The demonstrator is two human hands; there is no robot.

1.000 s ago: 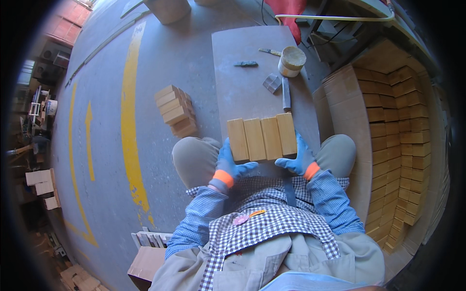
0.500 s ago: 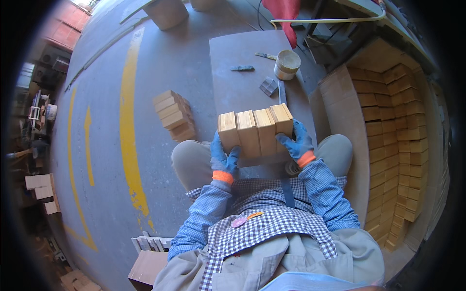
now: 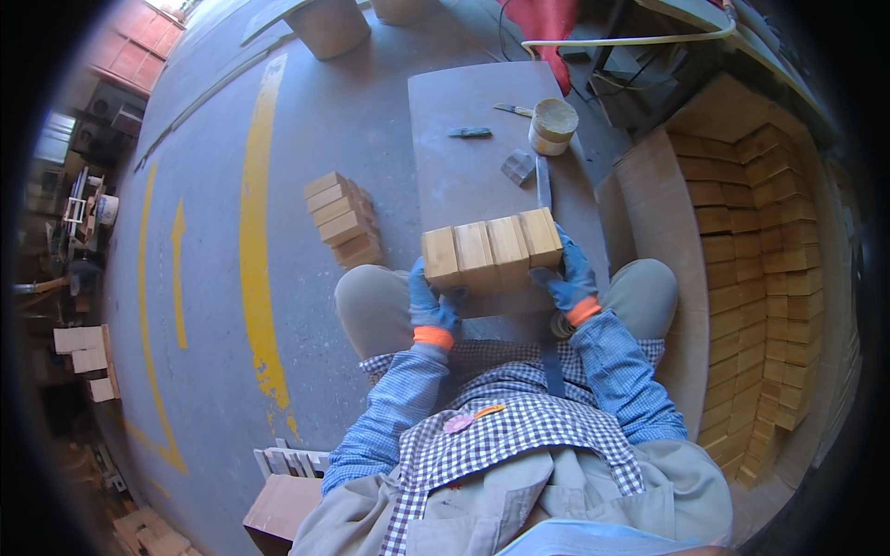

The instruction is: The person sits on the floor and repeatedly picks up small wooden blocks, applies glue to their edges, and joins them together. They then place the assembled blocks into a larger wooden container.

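A row of several light wooden blocks (image 3: 491, 250) is squeezed side by side between my two gloved hands, over the near end of a grey board (image 3: 464, 176). My left hand (image 3: 432, 301), in a blue glove with an orange cuff, is closed on the row's left end, its thumb on the near face. At the right end my right hand (image 3: 573, 273) grips in the same way. The fingers behind the blocks are partly hidden. Beyond the row lie a grey metal strip (image 3: 543, 181) and a small grey block (image 3: 518, 167).
On the board stand a round tub (image 3: 553, 127), a brush (image 3: 513, 109) and a dark flat tool (image 3: 470, 133). A stack of wooden blocks (image 3: 343, 218) sits on the floor to the left. At the right, a large cardboard box (image 3: 654, 204) holds rows of similar blocks (image 3: 732, 278).
The blocks have tilted slightly, and their top faces now line up more evenly. Both hands keep their grip. The whole view has shifted a little.
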